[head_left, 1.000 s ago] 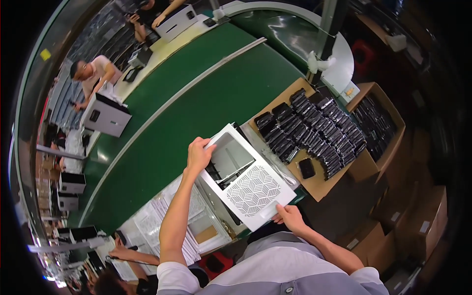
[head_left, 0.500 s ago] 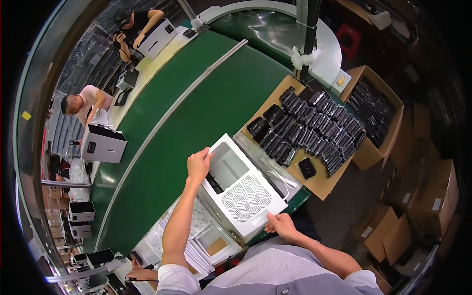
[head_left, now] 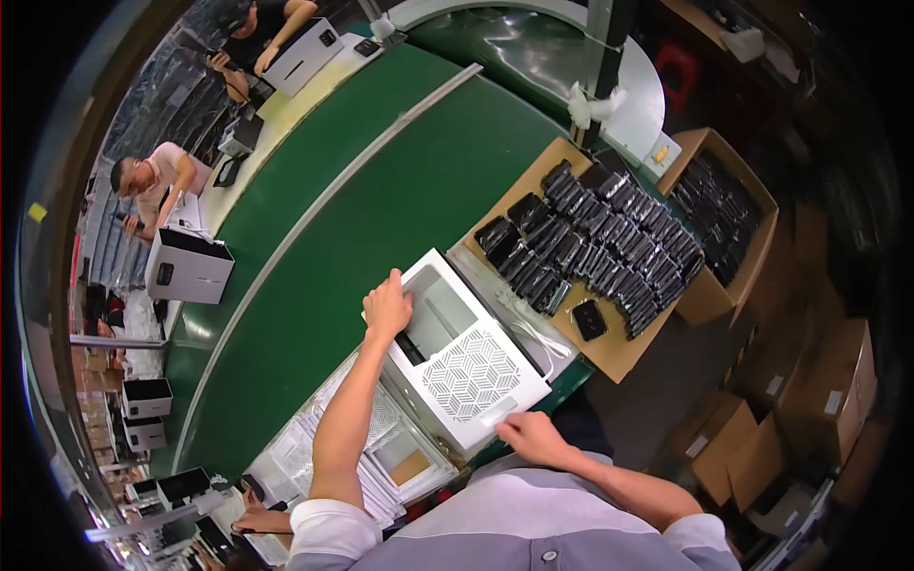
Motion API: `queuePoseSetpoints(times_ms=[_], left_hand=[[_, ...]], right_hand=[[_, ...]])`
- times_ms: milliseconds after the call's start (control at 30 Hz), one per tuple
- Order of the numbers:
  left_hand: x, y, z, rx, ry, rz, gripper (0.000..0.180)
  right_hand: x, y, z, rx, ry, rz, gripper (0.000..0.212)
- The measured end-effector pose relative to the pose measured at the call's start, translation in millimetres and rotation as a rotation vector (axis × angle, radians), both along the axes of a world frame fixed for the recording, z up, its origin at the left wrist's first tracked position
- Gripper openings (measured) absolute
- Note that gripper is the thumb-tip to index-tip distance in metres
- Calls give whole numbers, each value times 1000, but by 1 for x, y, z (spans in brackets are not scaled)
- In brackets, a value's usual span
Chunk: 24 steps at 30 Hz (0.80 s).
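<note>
Turned slightly since before, the white housing (head_left: 462, 354) lies on the desk (head_left: 609, 354) edge, left hand (head_left: 387, 306) gripping its far corner, right hand (head_left: 530, 437) clasping its near edge, fingertips hidden underneath.

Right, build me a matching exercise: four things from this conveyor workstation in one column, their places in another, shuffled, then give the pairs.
1. left hand
2. right hand
3. black wrapped packs
4. green conveyor belt

A. near corner of the white boxy appliance with patterned grille
B. appliance's far edge
C. flat brown cardboard sheet
D. beyond the appliance

Pairs: 1-B, 2-A, 3-C, 4-D
</note>
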<state>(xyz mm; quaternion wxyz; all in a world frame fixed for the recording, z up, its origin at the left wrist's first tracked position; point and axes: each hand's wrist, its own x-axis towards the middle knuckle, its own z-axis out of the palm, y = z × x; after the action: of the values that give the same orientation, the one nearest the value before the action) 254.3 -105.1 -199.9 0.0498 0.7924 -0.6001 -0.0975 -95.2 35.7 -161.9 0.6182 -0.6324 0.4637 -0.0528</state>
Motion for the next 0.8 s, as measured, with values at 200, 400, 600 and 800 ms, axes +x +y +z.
queuePoseSetpoints(times_ms=[200, 400, 600, 800], left_hand=[[2, 2, -10, 78, 3, -32, 39], [-2, 4, 0, 21, 7, -43, 28], [1, 5, 1, 76, -32, -18, 30], [3, -5, 4, 27, -48, -60, 31]], right_hand=[[81, -8, 45, -808, -173, 403, 42], [122, 18, -24, -1110, -144, 802, 89], [113, 12, -4, -1045, -130, 604, 88], [57, -41, -13, -1083, 95, 540, 88]])
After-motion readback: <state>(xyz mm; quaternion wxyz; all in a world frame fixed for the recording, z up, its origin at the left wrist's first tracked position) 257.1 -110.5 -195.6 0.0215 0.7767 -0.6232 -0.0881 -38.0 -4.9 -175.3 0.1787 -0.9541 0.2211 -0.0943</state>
